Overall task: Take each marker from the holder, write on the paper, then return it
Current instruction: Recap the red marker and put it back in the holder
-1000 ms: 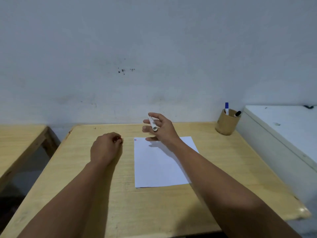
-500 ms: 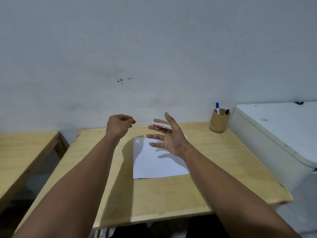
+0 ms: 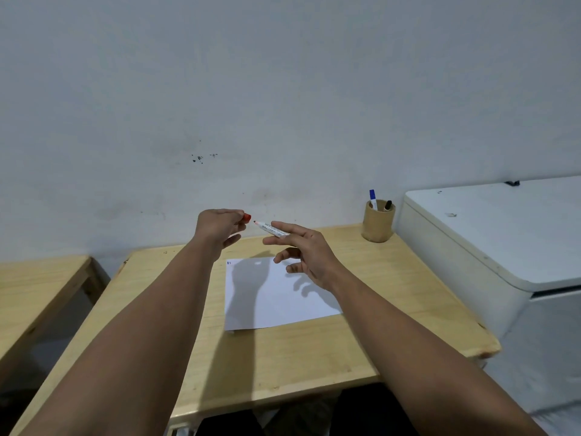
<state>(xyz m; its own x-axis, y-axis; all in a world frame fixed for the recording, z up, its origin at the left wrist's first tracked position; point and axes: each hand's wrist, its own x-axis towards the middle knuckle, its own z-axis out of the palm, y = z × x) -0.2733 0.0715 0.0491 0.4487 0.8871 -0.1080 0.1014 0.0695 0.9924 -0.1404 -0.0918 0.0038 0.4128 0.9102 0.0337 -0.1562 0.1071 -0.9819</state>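
Observation:
My right hand (image 3: 303, 251) holds a white marker (image 3: 271, 229) with a red tip, uncapped and pointing left, raised above the table. My left hand (image 3: 218, 226) pinches the red cap (image 3: 246, 218) just left of the tip, a small gap between them. Below the hands lies a white sheet of paper (image 3: 283, 305) with small blue and red marks at its top-left corner. A round tan holder (image 3: 378, 221) stands at the table's back right with a blue marker (image 3: 373, 199) and a black marker (image 3: 388, 205) in it.
The light wooden table (image 3: 393, 313) ends near me at its front edge. A white chest-like cabinet (image 3: 490, 234) sits against the table's right side. A second wooden table (image 3: 34, 291) stands to the left across a gap. A grey wall lies behind.
Both hands rose off the table. The left hand with the red cap moved right toward the marker, and the right hand turned the marker so that its tip points at the cap.

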